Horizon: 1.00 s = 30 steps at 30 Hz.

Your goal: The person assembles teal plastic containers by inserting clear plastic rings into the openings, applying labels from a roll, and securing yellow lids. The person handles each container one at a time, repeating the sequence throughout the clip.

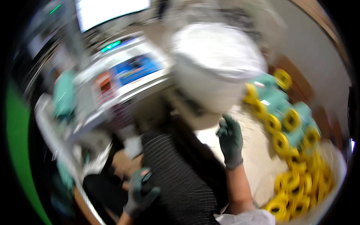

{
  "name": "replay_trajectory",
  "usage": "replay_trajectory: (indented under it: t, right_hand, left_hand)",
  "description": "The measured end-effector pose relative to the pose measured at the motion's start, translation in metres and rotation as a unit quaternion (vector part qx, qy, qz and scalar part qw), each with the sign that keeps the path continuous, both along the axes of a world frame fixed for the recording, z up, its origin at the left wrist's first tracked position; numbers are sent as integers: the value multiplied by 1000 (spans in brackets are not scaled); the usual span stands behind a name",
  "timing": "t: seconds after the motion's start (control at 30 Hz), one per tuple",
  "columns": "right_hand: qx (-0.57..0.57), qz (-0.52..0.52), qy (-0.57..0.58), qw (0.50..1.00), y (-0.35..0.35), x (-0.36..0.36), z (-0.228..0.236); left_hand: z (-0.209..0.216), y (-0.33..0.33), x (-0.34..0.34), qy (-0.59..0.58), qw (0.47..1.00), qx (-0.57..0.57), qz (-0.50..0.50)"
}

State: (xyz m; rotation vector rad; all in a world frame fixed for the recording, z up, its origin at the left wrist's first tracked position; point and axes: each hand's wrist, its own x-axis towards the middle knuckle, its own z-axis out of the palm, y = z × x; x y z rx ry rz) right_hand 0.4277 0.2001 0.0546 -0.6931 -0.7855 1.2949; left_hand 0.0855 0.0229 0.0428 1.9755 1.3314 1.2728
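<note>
My left hand [138, 195], in a grey-green work glove, hangs over my dark striped lap [174, 168]. Its thumb and fingers stand apart, with nothing seen between them. My right hand [231, 140], gloved the same way, is raised over the pale surface [258, 150], just below a large white bucket [213, 80] covered in clear plastic. The right fingers are loosely bent and somewhat blurred; no object shows in them. To the right of that hand lie teal cylinders with yellow ring ends [272, 101] and a heap of loose yellow rings [296, 191].
At upper left, a white bench [146, 84] bears a blue item [137, 69], an orange item [104, 81] and a device with a lit green display [111, 46]. A screen [108, 11] stands behind. A teal bundle [64, 93] is at the left; cardboard [294, 77] lines the right.
</note>
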Motion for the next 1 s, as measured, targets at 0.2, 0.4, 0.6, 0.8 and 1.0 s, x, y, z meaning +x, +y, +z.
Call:
replay_trajectory:
  t: [0.2, 0.4, 0.6, 0.8, 1.0]
  right_hand:
    - [-48, 86, -271, 958, -99, -153, -66]
    - [68, 299, -429, 849, -91, -200, -73]
    - [-72, 289, -448, 843, -100, -234, -108]
    - [55, 373, -529, 760, -109, -232, -129]
    - [10, 400, -531, 747, -97, -252, -130]
  left_hand:
    - [-31, -45, -101, 11, 961, 54, 270]
    - [-184, -149, -277, -319, 724, -76, 607]
    - [-283, -118, -439, -557, 529, -66, 637]
    - [-322, -83, -551, -714, 431, 21, 552]
    - [-334, -103, -521, -352, 641, -57, 679]
